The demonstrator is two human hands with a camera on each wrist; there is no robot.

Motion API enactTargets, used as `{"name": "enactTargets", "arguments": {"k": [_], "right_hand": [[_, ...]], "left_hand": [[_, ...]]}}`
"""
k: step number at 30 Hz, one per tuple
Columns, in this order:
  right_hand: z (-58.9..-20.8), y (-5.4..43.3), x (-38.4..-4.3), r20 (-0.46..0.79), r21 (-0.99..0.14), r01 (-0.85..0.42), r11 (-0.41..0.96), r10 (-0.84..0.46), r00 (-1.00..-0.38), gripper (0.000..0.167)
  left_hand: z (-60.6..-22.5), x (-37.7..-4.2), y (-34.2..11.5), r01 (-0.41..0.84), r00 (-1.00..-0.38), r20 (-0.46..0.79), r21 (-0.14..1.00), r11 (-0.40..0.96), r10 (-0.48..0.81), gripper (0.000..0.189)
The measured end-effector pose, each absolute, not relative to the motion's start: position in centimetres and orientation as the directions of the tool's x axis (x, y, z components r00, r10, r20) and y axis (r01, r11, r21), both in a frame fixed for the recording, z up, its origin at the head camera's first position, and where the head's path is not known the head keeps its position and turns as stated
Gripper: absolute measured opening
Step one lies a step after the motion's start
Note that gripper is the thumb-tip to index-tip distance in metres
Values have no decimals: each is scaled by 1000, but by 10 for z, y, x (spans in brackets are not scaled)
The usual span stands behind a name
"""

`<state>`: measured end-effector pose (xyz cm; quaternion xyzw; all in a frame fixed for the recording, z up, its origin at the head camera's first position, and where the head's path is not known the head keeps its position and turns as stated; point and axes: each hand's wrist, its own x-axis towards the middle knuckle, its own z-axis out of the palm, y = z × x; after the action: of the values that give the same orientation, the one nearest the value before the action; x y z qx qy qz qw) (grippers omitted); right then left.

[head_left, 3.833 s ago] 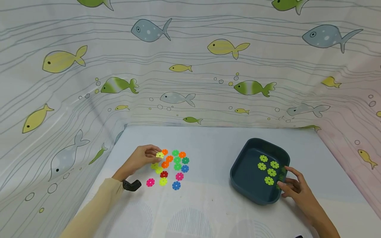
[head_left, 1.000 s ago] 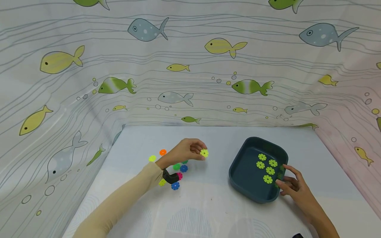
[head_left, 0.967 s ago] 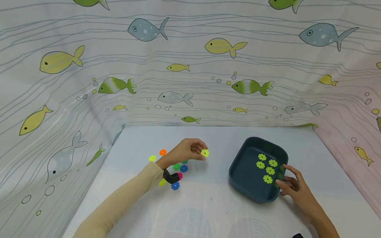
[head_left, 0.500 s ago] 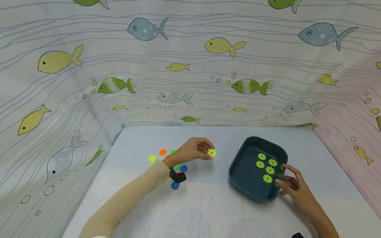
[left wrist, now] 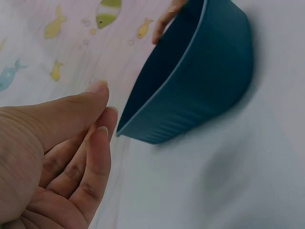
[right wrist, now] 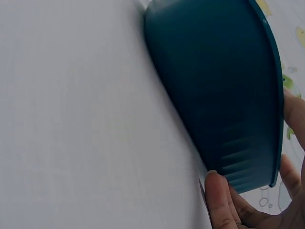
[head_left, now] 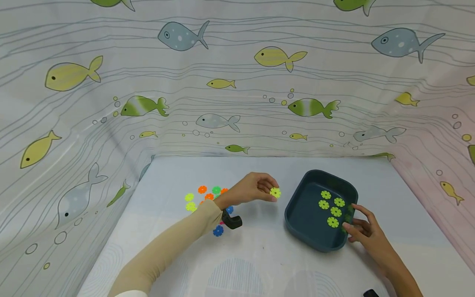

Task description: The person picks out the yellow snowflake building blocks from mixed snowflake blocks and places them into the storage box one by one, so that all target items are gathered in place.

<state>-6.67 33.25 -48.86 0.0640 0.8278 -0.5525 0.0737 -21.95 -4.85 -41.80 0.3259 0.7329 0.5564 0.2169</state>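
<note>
My left hand (head_left: 254,187) pinches a yellow plastic snowflake disc (head_left: 275,192) between thumb and fingers, above the table and just left of the dark teal tub (head_left: 306,220). In the left wrist view the left hand (left wrist: 66,148) is near the tub's wall (left wrist: 209,71), and the disc is hidden behind the fingertips. My right hand (head_left: 365,233) holds the tub at its right side. The right wrist view shows its fingers (right wrist: 217,198) on the ribbed end of the tub (right wrist: 214,86). Several yellow discs (head_left: 335,211) lie inside the tub.
Several loose discs lie left on the white table (head_left: 259,260): yellow (head_left: 189,197), orange (head_left: 202,189), green (head_left: 216,190) and blue (head_left: 218,230). My left forearm partly covers them. A fish-patterned cloth (head_left: 256,103) hangs behind and along both sides.
My left hand has taken the yellow disc from the left group and moved right toward the tub with it. The right hand stays on the tub.
</note>
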Motion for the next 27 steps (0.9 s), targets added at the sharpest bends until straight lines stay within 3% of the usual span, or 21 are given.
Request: {"name": "enactTargets", "arguments": {"k": [27], "right_hand": [[-488, 332, -66, -156, -921, 148, 361, 9, -988, 79]], "left_hand": [[-418, -217, 14, 242, -627, 55, 962, 127, 777, 36]]}}
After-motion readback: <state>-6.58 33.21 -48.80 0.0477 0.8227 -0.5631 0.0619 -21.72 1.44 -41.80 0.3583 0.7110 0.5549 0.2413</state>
